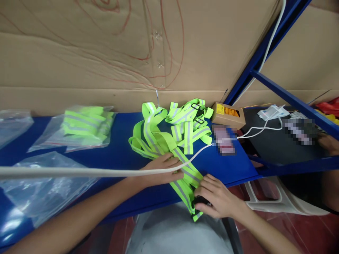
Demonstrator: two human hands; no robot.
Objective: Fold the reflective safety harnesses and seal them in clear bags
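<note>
A neon yellow-green reflective strap [185, 169] with a silver stripe runs from a loose heap toward me, over the front edge of the blue table [122, 134]. My left hand [161, 169] is closed on it with curled fingers, partly behind a white cable. Lower right, my right hand [214, 197] pinches the strap's end, where a black buckle [201, 201] shows between thumb and fingers. The heap's loops [150, 134] lie just beyond my left hand. Behind them rests a second bundle of reflective straps [189, 123] with black slide buckles.
The white cable [106, 171] crosses in front of me. Clear plastic bags [50, 183] lie left, one holding folded straps [84, 125]. A small cardboard box [229, 116] and a pixelated item [224, 141] are right, near the blue frame [291, 95]. Another person's hand [328, 143] shows far right.
</note>
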